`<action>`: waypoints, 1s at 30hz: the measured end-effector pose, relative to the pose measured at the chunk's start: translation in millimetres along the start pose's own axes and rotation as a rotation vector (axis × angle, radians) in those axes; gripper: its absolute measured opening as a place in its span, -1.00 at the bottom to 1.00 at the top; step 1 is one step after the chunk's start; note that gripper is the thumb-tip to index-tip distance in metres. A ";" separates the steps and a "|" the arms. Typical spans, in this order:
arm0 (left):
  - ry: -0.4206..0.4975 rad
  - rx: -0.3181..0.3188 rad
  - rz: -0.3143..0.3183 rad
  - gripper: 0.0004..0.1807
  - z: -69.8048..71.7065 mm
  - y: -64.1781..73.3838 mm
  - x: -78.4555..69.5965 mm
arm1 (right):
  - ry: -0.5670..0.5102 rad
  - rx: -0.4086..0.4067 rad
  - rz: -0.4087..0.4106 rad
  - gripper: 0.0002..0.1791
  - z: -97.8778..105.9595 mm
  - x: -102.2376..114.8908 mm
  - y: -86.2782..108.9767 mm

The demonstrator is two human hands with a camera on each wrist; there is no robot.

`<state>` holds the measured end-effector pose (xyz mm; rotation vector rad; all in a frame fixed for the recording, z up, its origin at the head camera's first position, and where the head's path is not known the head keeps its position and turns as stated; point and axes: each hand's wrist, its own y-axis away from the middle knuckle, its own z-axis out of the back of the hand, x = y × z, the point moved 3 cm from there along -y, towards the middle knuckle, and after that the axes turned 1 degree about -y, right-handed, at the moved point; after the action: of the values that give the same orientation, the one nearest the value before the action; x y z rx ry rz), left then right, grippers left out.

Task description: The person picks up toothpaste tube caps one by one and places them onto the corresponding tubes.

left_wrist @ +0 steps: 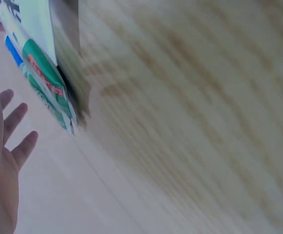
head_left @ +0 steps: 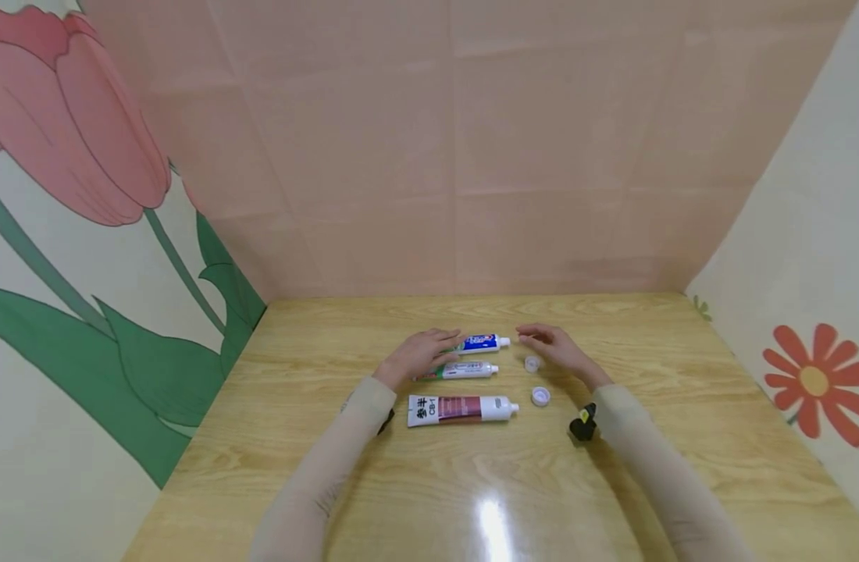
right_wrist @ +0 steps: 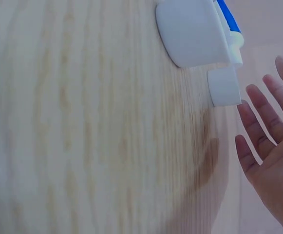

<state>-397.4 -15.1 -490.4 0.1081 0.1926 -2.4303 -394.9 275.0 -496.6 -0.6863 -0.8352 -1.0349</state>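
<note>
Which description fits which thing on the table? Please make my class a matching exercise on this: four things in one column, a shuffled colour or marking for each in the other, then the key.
Things:
1. Front tube
2. Middle tube
3. Back tube
4. Front cap

Descriptions:
A. Partly blue
B. Small, round and white
C. Red patch on green
D. Marked "CB-1"

Right pairs: 1-D, 2-C, 3-A, 4-B
</note>
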 end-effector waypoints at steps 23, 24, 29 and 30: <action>-0.049 -0.025 -0.075 -0.45 -7.8 14.4 -13.6 | 0.081 -0.004 0.028 -0.61 3.4 12.8 23.7; -0.050 -0.022 -0.075 -0.44 -7.8 14.6 -14.0 | 0.082 -0.007 0.026 -0.61 4.3 11.6 24.4; -0.073 -0.001 -0.074 -0.42 -8.8 15.2 -14.5 | 0.107 -0.013 0.011 -0.59 7.8 -7.8 22.9; -0.074 0.003 -0.073 -0.42 -8.8 15.4 -14.5 | 0.115 -0.013 0.008 -0.59 8.4 -12.9 22.0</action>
<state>-376.1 -16.0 -498.9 0.0122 0.1625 -2.5027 -380.2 295.6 -505.4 -0.6344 -0.7256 -1.0638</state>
